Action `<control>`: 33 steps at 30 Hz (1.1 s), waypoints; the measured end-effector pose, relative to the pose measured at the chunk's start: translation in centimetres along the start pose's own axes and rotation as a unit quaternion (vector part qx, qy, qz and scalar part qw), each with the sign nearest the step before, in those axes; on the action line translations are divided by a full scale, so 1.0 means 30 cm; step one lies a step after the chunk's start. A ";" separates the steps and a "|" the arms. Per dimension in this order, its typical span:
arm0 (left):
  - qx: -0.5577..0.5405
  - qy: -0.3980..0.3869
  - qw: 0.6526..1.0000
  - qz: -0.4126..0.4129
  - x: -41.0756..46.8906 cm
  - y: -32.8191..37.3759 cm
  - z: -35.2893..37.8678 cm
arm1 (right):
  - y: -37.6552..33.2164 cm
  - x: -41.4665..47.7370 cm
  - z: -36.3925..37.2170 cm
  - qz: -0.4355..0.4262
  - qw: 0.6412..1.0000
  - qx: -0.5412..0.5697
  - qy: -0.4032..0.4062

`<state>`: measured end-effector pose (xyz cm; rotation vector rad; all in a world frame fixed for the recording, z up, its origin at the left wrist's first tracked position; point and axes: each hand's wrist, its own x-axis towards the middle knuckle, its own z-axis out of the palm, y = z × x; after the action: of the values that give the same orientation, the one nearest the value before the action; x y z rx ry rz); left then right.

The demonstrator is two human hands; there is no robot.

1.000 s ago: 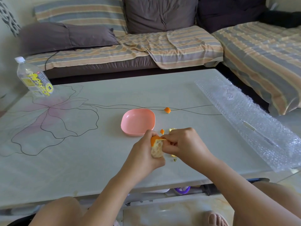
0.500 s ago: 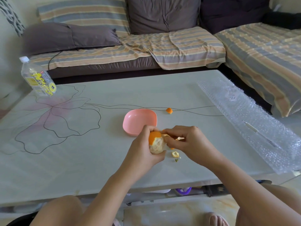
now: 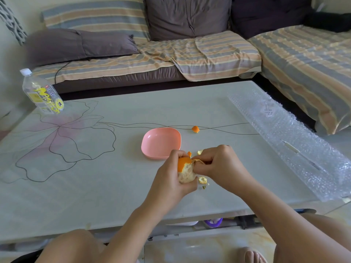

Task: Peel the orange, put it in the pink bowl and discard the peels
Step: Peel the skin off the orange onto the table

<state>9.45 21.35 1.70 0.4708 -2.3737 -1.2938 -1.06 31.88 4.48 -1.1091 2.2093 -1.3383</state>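
Over the near half of the table, a little right of its middle, your left hand wraps around the orange, fingers curled over its far side and the thumb low on its near side, holding it just above the surface. The fruit is mostly bare: pale pith faces you, and a cap of skin covers its upper left part. Your right hand meets it from the right, fingers curled tight, pinching a thin strip of peel that runs from the top of the fruit into your grip. On the table just below the two hands lies a small curled scrap with a tiny green bit beside it. Just past your knuckles sit an orange scrap and a pale scrap. The pink bowl stands upright just beyond your left hand, its near right corner close to your fingertips. Farther toward the far edge, right of the bowl and apart from it, a peel piece rests on a dark line of the table's pattern. A sheet of bubble wrap lies along the right edge. A clear bottle with a yellow label stands at the far left corner. Beyond the far edge is a sofa with a striped cover and grey cushions.
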 end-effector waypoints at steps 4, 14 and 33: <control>-0.023 0.010 1.000 -0.004 -0.001 0.005 -0.002 | 0.009 0.004 -0.001 -0.008 1.000 0.005 0.003; -0.142 0.024 0.990 0.009 0.014 0.021 -0.020 | 0.012 0.019 -0.051 0.010 0.991 0.114 -0.068; -0.294 -0.052 0.954 -0.027 0.015 0.029 -0.024 | -0.007 0.020 -0.083 0.013 0.995 0.085 -0.044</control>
<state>9.33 21.07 2.90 0.2861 -1.9171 -1.9892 -2.88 32.87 5.99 -1.0525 2.0003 -1.4078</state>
